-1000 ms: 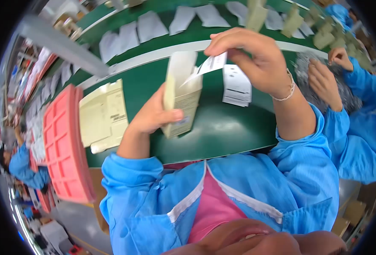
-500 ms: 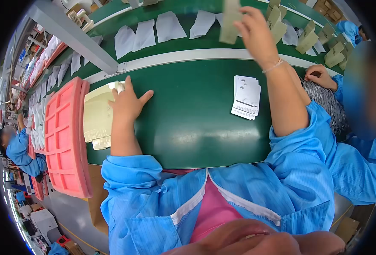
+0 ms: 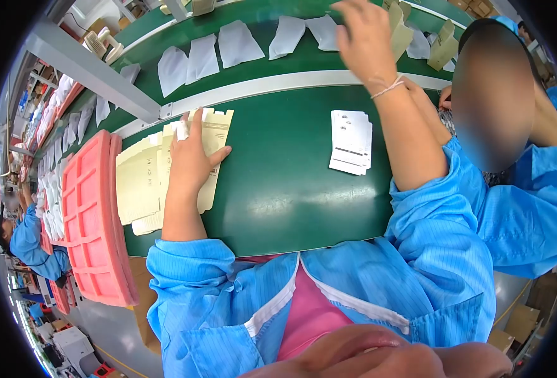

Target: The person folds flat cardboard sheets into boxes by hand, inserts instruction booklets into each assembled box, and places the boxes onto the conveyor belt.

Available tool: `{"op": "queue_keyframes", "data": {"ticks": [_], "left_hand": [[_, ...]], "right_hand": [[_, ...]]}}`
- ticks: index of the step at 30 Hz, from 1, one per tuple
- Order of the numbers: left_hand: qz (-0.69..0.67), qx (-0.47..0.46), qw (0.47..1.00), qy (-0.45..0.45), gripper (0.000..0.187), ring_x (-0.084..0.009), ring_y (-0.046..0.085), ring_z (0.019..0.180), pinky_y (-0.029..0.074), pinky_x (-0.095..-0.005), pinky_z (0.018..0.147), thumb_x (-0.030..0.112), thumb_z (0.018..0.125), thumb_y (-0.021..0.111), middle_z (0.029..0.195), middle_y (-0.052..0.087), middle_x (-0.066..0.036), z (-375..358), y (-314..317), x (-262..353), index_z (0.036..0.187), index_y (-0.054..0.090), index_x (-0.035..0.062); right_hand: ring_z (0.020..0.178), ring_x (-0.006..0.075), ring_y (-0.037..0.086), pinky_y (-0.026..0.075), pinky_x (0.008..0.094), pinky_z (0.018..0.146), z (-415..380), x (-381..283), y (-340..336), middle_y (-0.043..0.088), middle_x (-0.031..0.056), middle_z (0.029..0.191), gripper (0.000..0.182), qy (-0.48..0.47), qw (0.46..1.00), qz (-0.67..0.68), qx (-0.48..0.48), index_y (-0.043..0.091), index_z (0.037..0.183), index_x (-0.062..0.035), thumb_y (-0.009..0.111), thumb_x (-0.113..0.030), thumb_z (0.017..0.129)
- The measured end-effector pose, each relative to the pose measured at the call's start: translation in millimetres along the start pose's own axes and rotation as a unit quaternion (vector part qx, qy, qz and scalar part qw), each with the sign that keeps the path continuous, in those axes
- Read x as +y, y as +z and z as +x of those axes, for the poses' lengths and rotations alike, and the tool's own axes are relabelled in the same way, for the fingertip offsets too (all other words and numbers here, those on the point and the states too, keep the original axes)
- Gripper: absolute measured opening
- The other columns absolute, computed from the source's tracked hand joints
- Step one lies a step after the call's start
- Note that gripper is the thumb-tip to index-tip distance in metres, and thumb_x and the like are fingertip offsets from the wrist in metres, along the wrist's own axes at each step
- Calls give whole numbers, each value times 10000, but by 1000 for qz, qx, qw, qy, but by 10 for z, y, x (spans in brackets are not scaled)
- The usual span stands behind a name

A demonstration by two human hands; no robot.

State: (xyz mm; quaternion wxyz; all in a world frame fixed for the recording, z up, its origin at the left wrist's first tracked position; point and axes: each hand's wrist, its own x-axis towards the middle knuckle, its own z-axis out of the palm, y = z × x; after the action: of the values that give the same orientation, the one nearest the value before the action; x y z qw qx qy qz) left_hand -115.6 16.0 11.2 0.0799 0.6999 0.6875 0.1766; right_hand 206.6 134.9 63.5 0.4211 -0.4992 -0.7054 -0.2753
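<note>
My left hand (image 3: 189,154) lies with fingers spread on a flat, unfolded cream carton (image 3: 214,137), a white cover on one finger. That carton sticks out to the right of a fanned stack of similar flat cartons (image 3: 138,179). Over the belt beyond the table's far rail is my right hand (image 3: 365,47), its fingers apart and nothing visible in them. White paper pouches (image 3: 239,44) lie in a row on the belt, one of them just left of my right hand. Just right of that hand stands a folded cream box (image 3: 401,36).
Pink plastic trays (image 3: 96,217) stand on edge left of the cartons. Printed white slips (image 3: 351,142) are piled on the green table (image 3: 278,183). A grey post (image 3: 96,69) rises at the far left. A co-worker in a blue sleeve (image 3: 524,201) sits close on my right.
My left hand has shifted a flat carton rightward out from the stack. The cream carton that was in my right hand is no longer in it. The co-worker's head has leaned into view.
</note>
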Motion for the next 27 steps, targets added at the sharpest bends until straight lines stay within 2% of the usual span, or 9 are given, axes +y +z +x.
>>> {"op": "queue_keyframes", "data": {"ticks": [2, 3, 6, 8, 16, 19, 20, 23, 27], "left_hand": [[61, 142, 979, 136, 758, -399, 423, 1221, 365, -444, 1016, 283, 725, 752, 1361, 414, -218, -31, 66, 51, 1368, 384, 120], [61, 141, 979, 136, 758, -399, 423, 1221, 365, -444, 1016, 283, 725, 752, 1361, 414, -218, -74, 139, 80, 1368, 384, 120], [-380, 1, 892, 244, 557, -353, 501, 1150, 419, -441, 966, 212, 795, 709, 1295, 475, -184, -232, 432, 258, 1276, 463, 73], [-415, -29, 879, 233, 531, -339, 510, 1131, 427, -430, 953, 204, 802, 703, 1272, 487, -178, -216, 383, 358, 1260, 470, 68], [-650, -271, 706, 72, 323, -225, 588, 976, 487, -345, 848, 135, 855, 652, 1081, 588, -134, -637, 111, 657, 1133, 526, 29], [-720, -346, 601, -14, 246, -183, 617, 918, 510, -314, 808, 109, 875, 633, 1009, 625, -117, -367, 277, 1001, 1086, 547, 15], [-741, -367, 561, -44, 221, -168, 627, 899, 518, -303, 795, 100, 882, 627, 985, 638, -111, -422, 262, 993, 1070, 554, 10], [-715, -340, 610, 27, 210, -159, 640, 825, 525, -280, 753, 80, 873, 632, 908, 652, -100, -350, 276, 941, 1055, 561, 5], [-689, -338, 635, 84, 256, -170, 639, 825, 522, -282, 753, 101, 855, 657, 910, 644, -107, -322, 247, 860, 1066, 550, 5]], "right_hand": [[1037, 293, 548, 429, 451, 868, -16, -490, -150, 583, 68, 1107, 212, -175, 982, 68, 18, 612, 965, -102, 608, -57, 758], [1051, 268, 542, 409, 453, 904, -85, -709, -212, 589, 54, 1082, 222, -210, 967, 144, -1, 613, 967, -116, 604, -70, 751], [1068, 229, 541, 378, 432, 982, -348, -1273, -553, 606, 50, 1053, 219, -366, 859, 353, -66, 613, 975, -110, 570, -95, 761], [1082, 211, 540, 369, 424, 1009, -526, -1509, -781, 605, 48, 1061, 199, -432, 807, 397, -66, 605, 980, -89, 538, -100, 794], [957, 210, 557, 372, 425, 980, -699, -1663, -785, 599, 61, 903, 147, -480, 738, 470, -66, 606, 863, -78, 578, -136, 731], [974, 204, 584, 457, 358, 881, -635, -1665, -786, 623, 80, 1019, 256, -300, 578, 723, -231, 606, 1064, -54, 547, -25, 816], [974, 204, 584, 457, 358, 881, -651, -1676, -793, 623, 80, 1019, 256, -295, 570, 730, -236, 606, 1064, -54, 547, -25, 816], [967, 221, 581, 464, 350, 846, -696, -1689, -808, 624, 99, 1013, 257, -134, 339, 826, -431, 599, 1058, -46, 570, -6, 806], [902, 245, 584, 474, 356, 801, -923, -1755, -703, 615, 109, 943, 150, -246, 402, 767, -436, 602, 961, -34, 561, -40, 816]]}}
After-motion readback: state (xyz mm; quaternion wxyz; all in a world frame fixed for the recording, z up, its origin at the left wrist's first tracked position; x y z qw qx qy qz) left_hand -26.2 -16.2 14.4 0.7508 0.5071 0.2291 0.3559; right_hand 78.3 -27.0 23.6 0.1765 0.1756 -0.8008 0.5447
